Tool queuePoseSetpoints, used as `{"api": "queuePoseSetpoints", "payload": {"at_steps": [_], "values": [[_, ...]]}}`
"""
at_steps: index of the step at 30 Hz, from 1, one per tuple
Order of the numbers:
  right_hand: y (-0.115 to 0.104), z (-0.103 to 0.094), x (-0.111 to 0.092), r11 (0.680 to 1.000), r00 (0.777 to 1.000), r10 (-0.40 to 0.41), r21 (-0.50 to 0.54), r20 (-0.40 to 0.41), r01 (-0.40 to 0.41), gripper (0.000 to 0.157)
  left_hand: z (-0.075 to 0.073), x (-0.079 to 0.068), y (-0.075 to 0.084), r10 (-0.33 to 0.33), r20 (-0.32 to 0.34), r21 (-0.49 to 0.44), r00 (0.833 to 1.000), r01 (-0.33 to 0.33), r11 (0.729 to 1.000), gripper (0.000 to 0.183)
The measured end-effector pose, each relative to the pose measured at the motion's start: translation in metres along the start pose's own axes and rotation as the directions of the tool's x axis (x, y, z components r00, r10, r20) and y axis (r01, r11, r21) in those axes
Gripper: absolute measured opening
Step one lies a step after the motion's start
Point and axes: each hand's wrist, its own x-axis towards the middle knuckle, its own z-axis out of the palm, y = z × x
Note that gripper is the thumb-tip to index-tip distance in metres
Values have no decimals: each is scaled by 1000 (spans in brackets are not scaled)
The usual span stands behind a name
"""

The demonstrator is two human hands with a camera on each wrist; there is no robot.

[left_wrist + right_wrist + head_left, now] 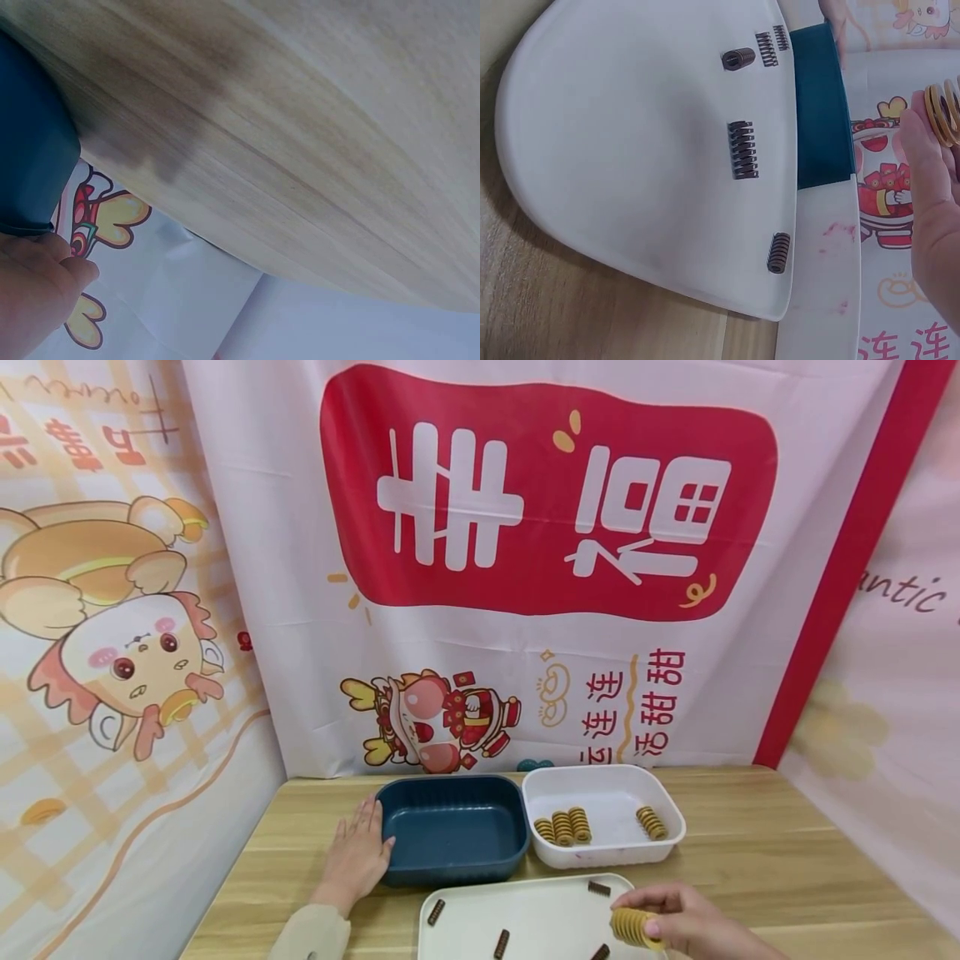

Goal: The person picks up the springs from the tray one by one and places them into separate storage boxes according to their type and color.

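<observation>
My right hand [686, 920] pinches a yellow coil spring [632, 927] between thumb and fingers above the right end of the cream tray [480, 906]. In the right wrist view, part of that yellow spring [943, 112] shows at the fingertips. Several small dark brown springs [743, 150] lie spread over the tray. My left hand [358, 852] rests against the left side of the dark blue bin [453, 875], fingers extended along its rim. The white bin [607, 857] stands right beside the blue one, with several yellow springs [562, 828] inside, most grouped at its left and one at its right.
Both bins stand toward the back of the wooden table [787, 852], just behind the tray. A printed cloth [277, 610] hangs right behind the table's back edge, and more printed cloth [135, 777] closes off the left side.
</observation>
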Motion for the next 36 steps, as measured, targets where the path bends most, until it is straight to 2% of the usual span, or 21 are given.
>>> {"api": "queuePoseSetpoints", "payload": {"at_steps": [12,21,25,29,32,36], "values": [[-9,-2,4,988,996,-73,142,54,65,35,0,1,-2,-13,15,5,1000,13,1000,63],[-12,-1,9,959,995,-74,277,62,54,38,-2,-1,1,-7,11,8,1000,7,1000,63],[-15,-2,11,955,1000,-23,295,7,20,36,0,-1,1,-4,2,14,1000,4,1000,62],[-18,-4,15,942,995,25,335,-96,9,30,2,1,2,3,-1,5,1000,-3,1000,62],[-19,-6,23,938,986,32,346,-166,28,25,2,1,1,5,-3,9,1000,-5,1000,62],[-20,-10,33,942,979,20,332,-204,50,25,1,1,1,2,1,13,1000,-2,1000,62]]}}
